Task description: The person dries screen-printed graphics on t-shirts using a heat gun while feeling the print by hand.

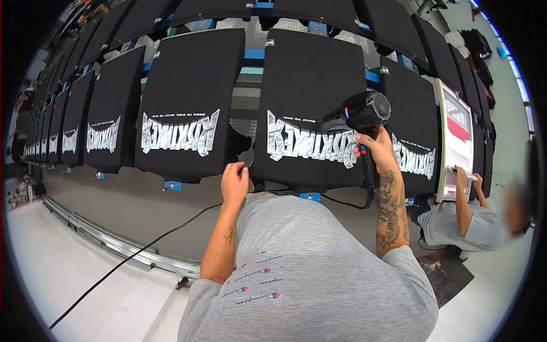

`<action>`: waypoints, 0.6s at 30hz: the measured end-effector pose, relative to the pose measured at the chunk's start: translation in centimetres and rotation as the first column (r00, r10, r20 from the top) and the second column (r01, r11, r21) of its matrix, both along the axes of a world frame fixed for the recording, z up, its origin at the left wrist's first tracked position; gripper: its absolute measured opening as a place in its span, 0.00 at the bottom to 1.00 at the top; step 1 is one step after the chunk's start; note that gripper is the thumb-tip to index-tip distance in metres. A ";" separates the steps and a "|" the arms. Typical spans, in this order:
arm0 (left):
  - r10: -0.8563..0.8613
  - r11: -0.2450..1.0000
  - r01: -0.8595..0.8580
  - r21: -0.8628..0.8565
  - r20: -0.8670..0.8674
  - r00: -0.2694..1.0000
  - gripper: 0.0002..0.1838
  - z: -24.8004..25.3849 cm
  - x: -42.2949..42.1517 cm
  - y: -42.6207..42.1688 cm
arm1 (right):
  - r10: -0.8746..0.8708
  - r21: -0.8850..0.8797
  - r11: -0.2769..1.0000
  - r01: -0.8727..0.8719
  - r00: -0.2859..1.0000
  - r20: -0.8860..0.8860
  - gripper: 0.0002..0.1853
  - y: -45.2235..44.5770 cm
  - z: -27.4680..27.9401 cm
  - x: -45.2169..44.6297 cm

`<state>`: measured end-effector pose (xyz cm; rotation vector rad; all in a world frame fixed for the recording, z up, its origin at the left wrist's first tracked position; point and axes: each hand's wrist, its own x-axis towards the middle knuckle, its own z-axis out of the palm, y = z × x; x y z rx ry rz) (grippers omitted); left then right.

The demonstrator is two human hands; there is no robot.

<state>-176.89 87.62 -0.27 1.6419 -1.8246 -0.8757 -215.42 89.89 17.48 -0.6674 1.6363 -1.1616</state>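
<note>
My right hand (pixel 376 146) is closed round the handle of a black hair dryer (pixel 364 111). The dryer is held over the right part of a black shirt (pixel 313 74) on a flat board, its narrower end pointing left above the white and grey lettering (pixel 310 139). My left hand (pixel 234 181) is loosely open, low in the gap between two boards. It is near the lower right corner of another printed black shirt (pixel 188 85), and I see nothing held in it.
More boards with printed black shirts (pixel 114 105) run off to the left, and another row stands behind. A power cord (pixel 142 248) crosses the floor at left. On the right, a co-worker (pixel 467 219) grips a bar over a screen frame (pixel 441 142) with pink and white ink.
</note>
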 end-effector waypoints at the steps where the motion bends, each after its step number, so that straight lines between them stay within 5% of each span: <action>1: -0.029 1.000 0.029 -0.006 0.025 0.999 0.12 0.1 -0.3 -0.5 | 0.037 -0.007 0.999 -0.037 0.999 0.021 0.27 -0.9 -0.1 1.2; 5: -0.148 0.972 0.164 -0.166 0.108 0.983 0.17 -0.6 -1.4 -1.8 | 0.186 -0.043 0.982 -0.183 0.979 0.085 0.27 -4.8 -0.4 5.6; 13: -0.289 0.924 0.324 -0.206 0.182 0.940 0.30 -1.2 -2.3 -1.4 | 0.355 -0.044 0.935 -0.353 0.933 0.055 0.26 -7.8 -0.5 11.1; 18: -0.202 0.939 0.249 -0.238 0.204 0.958 0.31 -2.0 -2.8 -1.3 | 0.383 0.115 0.913 -0.393 0.919 0.095 0.25 -3.6 1.6 12.2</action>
